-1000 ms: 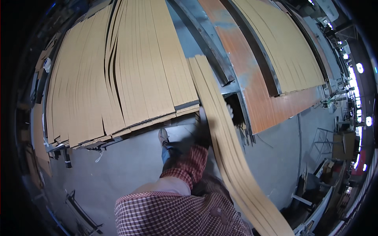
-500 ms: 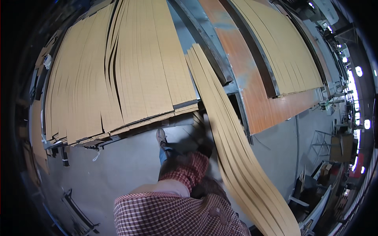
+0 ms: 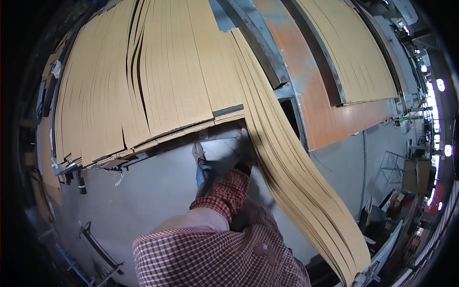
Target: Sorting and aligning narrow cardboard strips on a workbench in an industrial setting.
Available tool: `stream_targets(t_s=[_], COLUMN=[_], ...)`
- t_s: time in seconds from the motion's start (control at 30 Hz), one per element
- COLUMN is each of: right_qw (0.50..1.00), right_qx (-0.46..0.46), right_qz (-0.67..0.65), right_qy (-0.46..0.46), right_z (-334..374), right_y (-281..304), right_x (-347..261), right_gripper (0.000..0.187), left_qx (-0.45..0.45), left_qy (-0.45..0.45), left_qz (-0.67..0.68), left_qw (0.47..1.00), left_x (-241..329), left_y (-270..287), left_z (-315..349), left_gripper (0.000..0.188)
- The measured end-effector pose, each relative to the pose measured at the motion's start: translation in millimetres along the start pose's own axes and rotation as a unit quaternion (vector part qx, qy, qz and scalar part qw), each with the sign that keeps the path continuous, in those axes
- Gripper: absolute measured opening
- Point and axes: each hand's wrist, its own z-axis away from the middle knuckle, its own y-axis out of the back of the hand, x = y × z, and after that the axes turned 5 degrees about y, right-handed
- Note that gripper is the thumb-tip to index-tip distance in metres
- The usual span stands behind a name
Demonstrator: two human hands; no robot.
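Observation:
A long bundle of tan cardboard strips (image 3: 291, 158) hangs off the table front, bending down toward the lower right. The bundle's far end lies against the right side of a wide stack of similar strips (image 3: 167, 71). My left arm, in a red checked sleeve, reaches forward to the stack's front edge. There my left hand (image 3: 245, 146), dark and shadowed, is at the left edge of the bundle; its fingers are mostly hidden. I cannot make out my right hand; the bundle covers the lower right area.
Dark metal rails (image 3: 253, 43) and an orange-brown panel (image 3: 320, 119) lie right of the bundle, with another strip stack (image 3: 354, 57) beyond. A metal frame (image 3: 98, 246) stands on the floor at lower left. Shelving and boxes (image 3: 416, 177) line the right.
The bundle has shifted left at its far end, closing the gap beside the large stack. My left hand has moved slightly forward to the bundle's edge.

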Motion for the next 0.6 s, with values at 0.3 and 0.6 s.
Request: stream_targets(t_s=[0.3, 0.6], right_qw=[1.0, 0.998], right_qx=[0.008, -0.04], right_qz=[-0.001, -0.035], right_qy=[0.02, 0.015], right_z=[-6, -8], right_y=[17, 11], right_x=[5, 89], right_gripper=[0.047, 0.042], left_qx=[0.081, 0.052], left_qy=[0.099, 0.048], left_qz=[-0.165, -0.147], left_qw=[0.978, 0.987], left_x=[-135, -44], left_y=[23, -73], left_z=[78, 38], left_gripper=[0.061, 0.058])
